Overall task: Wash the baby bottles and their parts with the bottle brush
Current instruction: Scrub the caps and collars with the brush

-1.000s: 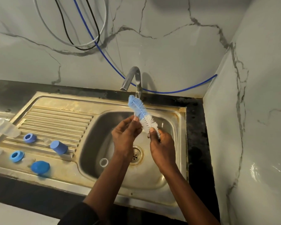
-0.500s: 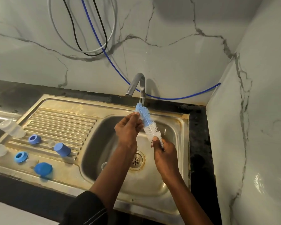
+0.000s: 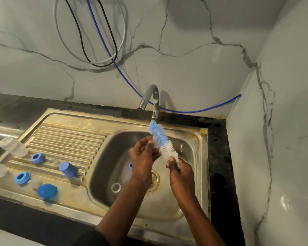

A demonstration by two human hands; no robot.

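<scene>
Right hand (image 3: pixel 180 176) is clamped round the lower end of the bottle brush (image 3: pixel 159 137), thumb up on the white bristles, head tilted up and away toward the tap (image 3: pixel 148 96). Left hand (image 3: pixel 143 157) pinches the bristles about where white meets blue. Half a second back those fingers sat higher, on the blue end, so they're sliding along the head, working the brush itself through, I'd say. No water is visible from the spout.

All of this hangs over the basin (image 3: pixel 110 153). A clear ring (image 3: pixel 116 187) lies near the drain, and a blue piece (image 3: pixel 130 166) now peeks out beside the left wrist.

Out on the draining board (image 3: pixel 66 137), toward the left edge of the desk (image 3: pixel 219 157), everything has stayed put: clear bottles (image 3: pixel 12 146) lying at the far left, blue collar rings (image 3: pixel 22 177) and blue caps (image 3: pixel 68 168) nearer the basin. So the brush is being readied and no bottle is in hand yet. By my reading most of the washing lies ahead.
</scene>
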